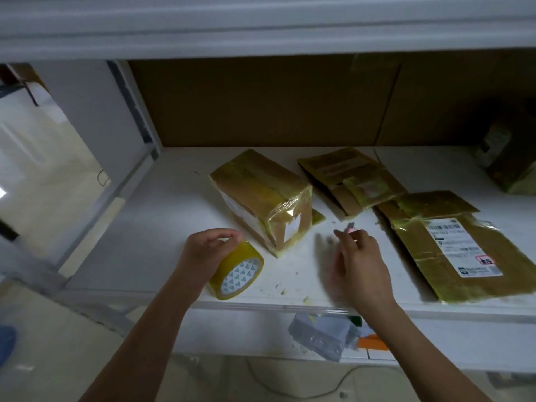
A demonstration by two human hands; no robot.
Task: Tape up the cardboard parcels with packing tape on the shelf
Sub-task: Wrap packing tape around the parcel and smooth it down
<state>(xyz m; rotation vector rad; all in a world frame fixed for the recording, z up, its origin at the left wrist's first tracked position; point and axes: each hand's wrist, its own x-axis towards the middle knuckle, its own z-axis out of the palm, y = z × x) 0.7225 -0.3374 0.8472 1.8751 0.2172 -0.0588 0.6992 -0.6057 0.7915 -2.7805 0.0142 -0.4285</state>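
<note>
A roll of yellowish packing tape (239, 271) stands on edge near the front of the white shelf (162, 221). My left hand (207, 248) grips its top, fingers curled over the rim. Just behind the roll sits a taped cardboard parcel (261, 198). My right hand (361, 262) hovers over the shelf to the right of that parcel, blurred, pinching a small pinkish tool (350, 227) in its fingertips. A flattened, torn parcel (351, 178) lies further back. A flat parcel with a white label (452, 250) lies at the right.
Cardboard sheets (275, 103) line the shelf's back wall. A dark taped box (510, 161) sits at the far right. Tape scraps litter the shelf front. Grey plastic bags (324, 335) and an orange item (374, 342) lie on the lower level. A cable (304, 393) runs across the floor.
</note>
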